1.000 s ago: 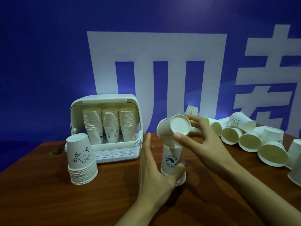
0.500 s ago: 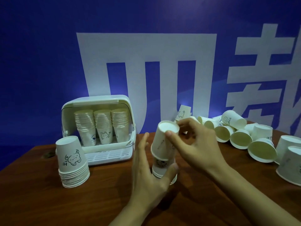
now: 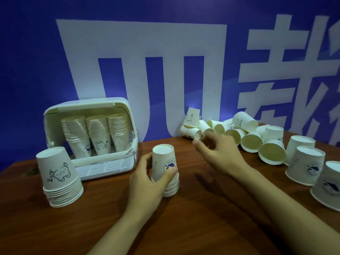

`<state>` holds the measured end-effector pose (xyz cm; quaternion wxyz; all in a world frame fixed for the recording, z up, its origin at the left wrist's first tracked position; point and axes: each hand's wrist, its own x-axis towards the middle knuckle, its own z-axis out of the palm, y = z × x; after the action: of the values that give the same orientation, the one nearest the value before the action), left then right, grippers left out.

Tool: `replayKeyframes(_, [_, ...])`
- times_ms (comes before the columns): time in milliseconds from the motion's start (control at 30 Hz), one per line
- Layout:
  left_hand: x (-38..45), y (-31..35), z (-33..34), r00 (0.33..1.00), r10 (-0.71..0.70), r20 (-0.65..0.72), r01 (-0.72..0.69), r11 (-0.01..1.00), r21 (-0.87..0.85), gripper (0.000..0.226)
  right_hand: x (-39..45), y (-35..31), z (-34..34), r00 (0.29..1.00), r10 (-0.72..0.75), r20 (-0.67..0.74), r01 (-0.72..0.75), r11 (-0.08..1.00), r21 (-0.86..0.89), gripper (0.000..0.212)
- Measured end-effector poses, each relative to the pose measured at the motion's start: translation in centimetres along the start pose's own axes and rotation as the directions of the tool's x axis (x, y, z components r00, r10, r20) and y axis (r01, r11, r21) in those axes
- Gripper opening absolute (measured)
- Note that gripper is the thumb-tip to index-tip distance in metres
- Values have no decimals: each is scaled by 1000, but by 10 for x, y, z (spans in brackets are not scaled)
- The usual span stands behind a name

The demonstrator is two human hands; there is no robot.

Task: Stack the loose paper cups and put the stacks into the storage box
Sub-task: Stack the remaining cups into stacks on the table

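Observation:
A short stack of upside-down white paper cups (image 3: 164,162) stands mid-table, and my left hand (image 3: 147,183) grips it with thumb and fingers curled round its lower part. My right hand (image 3: 219,153) hovers to the right of the stack, holding nothing, fingers loosely spread toward a pile of loose cups (image 3: 237,133) lying on their sides at the back. The white storage box (image 3: 110,162) stands open at the left with three stacks of cups (image 3: 95,133) inside. Another inverted stack with a bear drawing (image 3: 58,177) stands in front of the box.
Three upside-down single cups (image 3: 305,164) stand at the right table edge. One cup (image 3: 192,116) sits tilted on top of the loose pile against the blue wall. The brown wooden table (image 3: 202,227) stretches toward me.
My right hand set its cup onto the middle stack, let go and moved right toward the loose pile. My left hand closed round the stack.

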<state>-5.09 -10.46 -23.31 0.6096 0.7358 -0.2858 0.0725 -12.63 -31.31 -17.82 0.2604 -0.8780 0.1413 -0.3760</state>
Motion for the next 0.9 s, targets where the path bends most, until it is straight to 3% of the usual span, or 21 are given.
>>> replayKeyframes(67, [-1,0,1,999,7,31,-7,1000,-21,64,8,19,-7,995,96,-36,-102,938,-331,37])
replayKeyframes(133, [-4,1,2,998,15,66,-13,999,-39,63,14,38,-17,968,243,-57,-226,759,-611,49])
replayKeyframes(200, [-5,3,5,995,20,97,-16,999,-47,60,15,58,-31,900,427,-85,-364,631,-685,69])
replayKeyframes(267, [-6,4,6,994,22,109,-15,998,-59,59,13,74,-37,831,553,-68,-444,584,-680,87])
replayKeyframes(300, [-7,5,6,993,22,112,-15,998,-60,60,11,77,-35,819,571,-50,-448,584,-677,89])
replayKeyframes(367, [-7,6,7,993,26,111,-19,998,-61,60,10,72,-31,869,491,-67,-398,610,-685,75])
replayKeyframes(467, [-7,7,7,993,37,113,-29,997,-66,60,14,63,-36,914,296,-276,-404,630,-663,62])
replayKeyframes(533, [-7,7,7,992,40,118,-33,997,-66,60,17,70,-44,873,335,-355,-488,602,-632,67])
replayKeyframes(600, [-7,7,7,992,39,117,-31,997,-67,60,17,84,-45,832,468,-298,-541,566,-622,69])
replayKeyframes(667, [-7,8,7,993,38,115,-31,997,-69,60,15,90,-41,820,535,-203,-545,621,-563,63])
replayKeyframes(800, [-6,9,8,993,46,112,-38,997,-71,61,16,71,-36,875,475,-96,-478,813,-333,56])
replayKeyframes(900, [-7,8,7,992,48,118,-41,997,-60,64,16,36,-36,891,454,0,-454,891,19,63])
